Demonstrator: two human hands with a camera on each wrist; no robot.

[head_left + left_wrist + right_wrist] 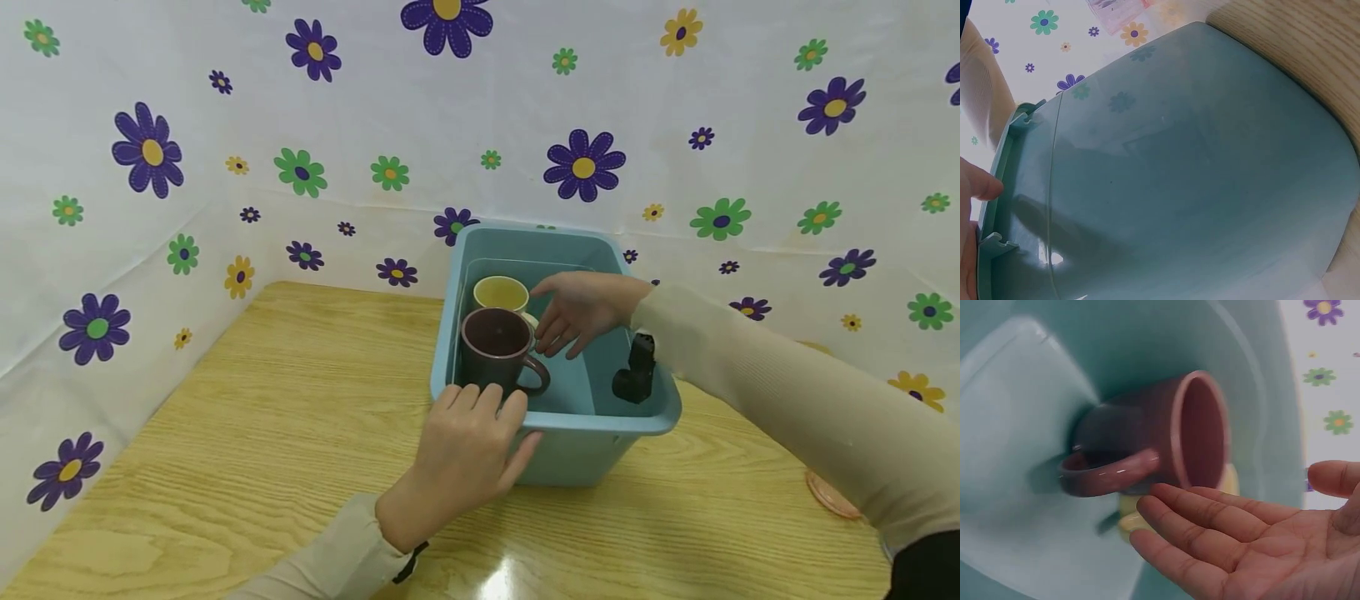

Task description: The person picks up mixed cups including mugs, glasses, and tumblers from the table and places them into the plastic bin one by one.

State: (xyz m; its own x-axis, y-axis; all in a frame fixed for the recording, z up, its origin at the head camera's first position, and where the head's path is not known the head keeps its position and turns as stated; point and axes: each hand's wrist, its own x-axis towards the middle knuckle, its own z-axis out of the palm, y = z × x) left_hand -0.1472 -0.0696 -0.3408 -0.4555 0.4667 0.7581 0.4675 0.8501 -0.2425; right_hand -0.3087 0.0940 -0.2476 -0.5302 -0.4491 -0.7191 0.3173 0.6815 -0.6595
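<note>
A blue-green plastic bin (600,423) stands on the table with two mugs inside, at its left side. The dark brown mug (491,367) is nearer, its handle pointing right; behind it, partly hidden, is a pale yellow mug (501,292). My left hand (468,454) grips the bin's front rim, fingers curled over the top, and in the left wrist view its thumb (984,182) lies along the rim's outer side. Inside the bin, my right hand (581,310) has its fingers extended beside the mugs. The right wrist view shows its fingertips (1147,503) close to the brown mug (1129,422).
A wooden table (300,392) extends left of the bin. Flower-printed cloth (337,125) hangs behind and at the left. A pinkish round object (828,496) lies at the right, partly covered by the right sleeve. A black wrist device (636,375) hangs beneath the right wrist.
</note>
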